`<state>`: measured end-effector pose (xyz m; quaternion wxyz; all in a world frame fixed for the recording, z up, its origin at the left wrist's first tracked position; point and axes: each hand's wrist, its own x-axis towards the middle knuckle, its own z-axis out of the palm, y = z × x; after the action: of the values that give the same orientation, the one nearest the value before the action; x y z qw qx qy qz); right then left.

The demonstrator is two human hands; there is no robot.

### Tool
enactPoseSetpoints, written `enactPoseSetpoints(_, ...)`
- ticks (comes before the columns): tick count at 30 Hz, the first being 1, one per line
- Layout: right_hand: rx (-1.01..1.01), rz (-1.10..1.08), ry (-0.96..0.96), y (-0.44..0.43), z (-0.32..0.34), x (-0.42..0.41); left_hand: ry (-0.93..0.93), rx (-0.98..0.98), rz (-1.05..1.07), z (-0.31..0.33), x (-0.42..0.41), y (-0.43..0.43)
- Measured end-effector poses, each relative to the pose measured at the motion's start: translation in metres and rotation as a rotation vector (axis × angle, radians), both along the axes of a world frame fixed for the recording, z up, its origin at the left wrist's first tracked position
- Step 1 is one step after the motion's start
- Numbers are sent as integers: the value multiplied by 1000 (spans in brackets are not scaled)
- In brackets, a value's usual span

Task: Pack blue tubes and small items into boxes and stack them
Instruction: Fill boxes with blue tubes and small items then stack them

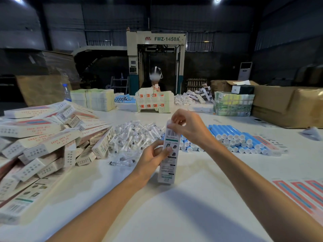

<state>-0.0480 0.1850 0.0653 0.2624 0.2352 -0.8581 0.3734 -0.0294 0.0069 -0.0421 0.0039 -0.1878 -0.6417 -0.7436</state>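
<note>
One upright box (pixel 168 169) — left hand (pixel 151 155) grasps its middle, right hand (pixel 189 127) pinches its top. Contents hidden; print blurred.

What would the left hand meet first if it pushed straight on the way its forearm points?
The upright box, which the left hand grips at mid-height. Beyond the box, that line runs toward the blue tubes lying on the table, though depth there is unclear.

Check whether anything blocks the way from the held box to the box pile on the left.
Only loose clear packets lie low between the box, held by the left hand and right hand, and the pile; lifted over them, nothing visible blocks it.
</note>
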Motion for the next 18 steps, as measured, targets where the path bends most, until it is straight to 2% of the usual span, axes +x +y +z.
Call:
enactPoseSetpoints(2,114,4,78,0,-5,-1,-1,3,10,0,-1,-1)
enactPoseSetpoints(4,113,44,109,1,-15,0,7,-4,31,0,0,-2)
enactPoseSetpoints(7,-147,42,107,6,-35,6,29,-10,37,0,0,-4)
enactPoseSetpoints(9,-267,47,17,10,-52,10,15,7,30,-1,0,-4)
enactPoseSetpoints(12,-306,161,-92,7,-73,14,27,28,3,-1,0,-3)
enactPoseSetpoints(14,-409,238,-116,2,-80,15,70,46,-14,1,2,-3)
enactPoseSetpoints(18,-453,277,-139,-1,-82,15,187,-38,-10,7,3,-7)
